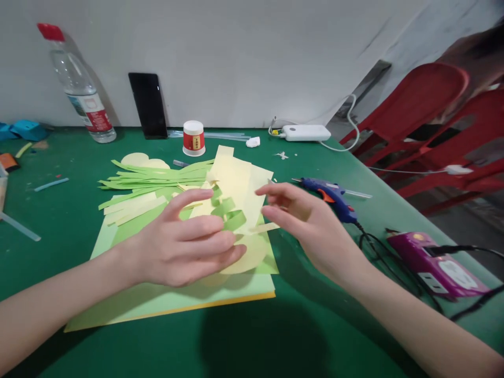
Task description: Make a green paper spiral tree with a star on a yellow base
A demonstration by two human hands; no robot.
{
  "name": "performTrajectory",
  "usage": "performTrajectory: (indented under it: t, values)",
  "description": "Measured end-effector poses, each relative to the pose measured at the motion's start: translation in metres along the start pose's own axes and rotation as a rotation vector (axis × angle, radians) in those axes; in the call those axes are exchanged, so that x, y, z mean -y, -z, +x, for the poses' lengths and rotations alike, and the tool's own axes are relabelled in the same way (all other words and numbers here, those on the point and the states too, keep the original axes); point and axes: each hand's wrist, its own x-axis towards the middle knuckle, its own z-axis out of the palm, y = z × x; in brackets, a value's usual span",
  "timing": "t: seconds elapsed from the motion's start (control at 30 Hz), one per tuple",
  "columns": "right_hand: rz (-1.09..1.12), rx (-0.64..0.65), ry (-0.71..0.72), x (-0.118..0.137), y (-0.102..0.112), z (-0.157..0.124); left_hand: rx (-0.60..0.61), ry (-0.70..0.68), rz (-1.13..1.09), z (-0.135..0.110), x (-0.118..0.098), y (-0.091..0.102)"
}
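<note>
My left hand (192,239) is over the paper pile, its thumb apart from the loosely curved fingers. Just beyond its fingertips is a curled green paper strip (235,219); whether the fingers touch it I cannot tell. My right hand (301,215) hovers at the pile's right side, thumb and forefinger parted with nothing seen between them. A narrow cream paper strip (264,228) lies near its thumb. Beneath are pale yellow paper pieces (236,176) and light green sheets (240,291). Several long green paper strips (157,178) lie bunched at the left.
A blue glue gun (328,194) lies to the right, its cord near a purple power strip (441,265). Along the wall stand a water bottle (84,94), a phone (148,105) and a red-and-white paper cup (194,139). A white adapter (306,132) sits at the back right.
</note>
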Motion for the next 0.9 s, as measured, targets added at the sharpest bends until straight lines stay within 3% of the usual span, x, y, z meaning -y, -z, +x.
performTrajectory:
  t: [0.07, 0.2, 0.37, 0.53, 0.73, 0.9]
  values:
    - [-0.072, -0.05, 0.072, 0.001, 0.001, -0.005, -0.004, -0.039, 0.052, -0.004, -0.001, 0.001]
    - [-0.083, 0.01, 0.191, 0.007, -0.006, -0.018, 0.041, -0.197, 0.178, -0.009, -0.003, 0.0]
    - [-0.204, -0.155, 0.355, 0.019, -0.012, -0.02, 0.038, -0.279, 0.275, -0.006, -0.004, -0.003]
    - [-0.128, -0.006, 0.22, 0.022, -0.018, -0.008, 0.079, -0.337, 0.33, -0.002, -0.003, 0.0]
    - [0.076, 0.081, 0.042, 0.02, -0.026, -0.001, 0.163, -0.376, 0.341, 0.001, -0.001, 0.004]
    - [0.222, 0.047, 0.005, 0.015, -0.031, 0.002, 0.243, -0.166, 0.218, 0.008, -0.009, 0.008]
